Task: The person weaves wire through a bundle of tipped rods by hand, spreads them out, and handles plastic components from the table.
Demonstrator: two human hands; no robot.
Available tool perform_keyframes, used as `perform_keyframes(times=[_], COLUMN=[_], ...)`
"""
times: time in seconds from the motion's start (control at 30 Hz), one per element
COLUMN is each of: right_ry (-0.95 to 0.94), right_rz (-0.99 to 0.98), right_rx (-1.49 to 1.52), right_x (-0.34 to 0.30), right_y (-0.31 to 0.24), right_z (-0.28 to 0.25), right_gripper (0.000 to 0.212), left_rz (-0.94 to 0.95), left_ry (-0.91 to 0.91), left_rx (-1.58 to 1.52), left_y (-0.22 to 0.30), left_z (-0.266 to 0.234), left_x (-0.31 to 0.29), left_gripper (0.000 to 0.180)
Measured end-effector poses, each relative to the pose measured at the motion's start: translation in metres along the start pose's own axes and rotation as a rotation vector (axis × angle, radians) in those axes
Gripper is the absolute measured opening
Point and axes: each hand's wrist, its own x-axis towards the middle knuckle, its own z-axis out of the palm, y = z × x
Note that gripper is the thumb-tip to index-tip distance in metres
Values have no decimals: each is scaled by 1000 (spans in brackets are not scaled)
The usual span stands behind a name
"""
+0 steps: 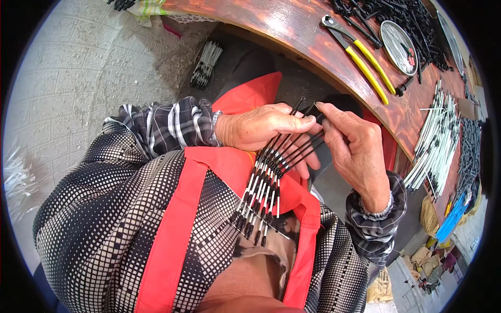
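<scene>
A fanned bundle of thin black-and-white rods (267, 180) lies across my left hand (266, 127), their black upper ends under its thumb. The fingers of that hand are curled beneath the rods. Their lower ends, banded white and black, spread out over the front of my red apron (172, 235). Beside the upper ends is my right hand (355, 148), its thumb and index finger pinched together near the tip of a black rod. Whatever lies between those two fingertips is too small to make out.
On the reddish wooden table (292, 23) lie yellow-handled pliers (365, 68), an oval dish (399, 47) of small pieces and a heap of black parts (417, 26). White rods (436, 138) and blue strips (455, 214) are at the right. Another rod bundle (207, 62) sits beyond my left hand.
</scene>
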Motion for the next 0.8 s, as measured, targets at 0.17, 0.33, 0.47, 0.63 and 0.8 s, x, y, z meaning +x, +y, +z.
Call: perform_keyframes(times=[0.17, 0.33, 0.47, 0.63, 0.8], right_ry=[-10, -1, 4, -13, -35], right_rz=[8, 15, 33, 7, 17], right_rx=[26, 40, 100, 108, 78], right_x=[1, 0, 1, 1, 1], right_y=[2, 4, 4, 5, 1], right_z=[0, 4, 6, 5, 3], right_gripper=[30, 31, 32, 33, 35], left_rz=[10, -55, -31, -103, -111], left_ry=[11, -41, -44, -80, -98], left_rx=[24, 125, 82, -68, -130], left_y=[2, 5, 5, 4, 2], left_z=[1, -4, -1, -4, -8], left_x=[1, 0, -3, 0, 0], left_gripper=[51, 49, 48, 40, 39])
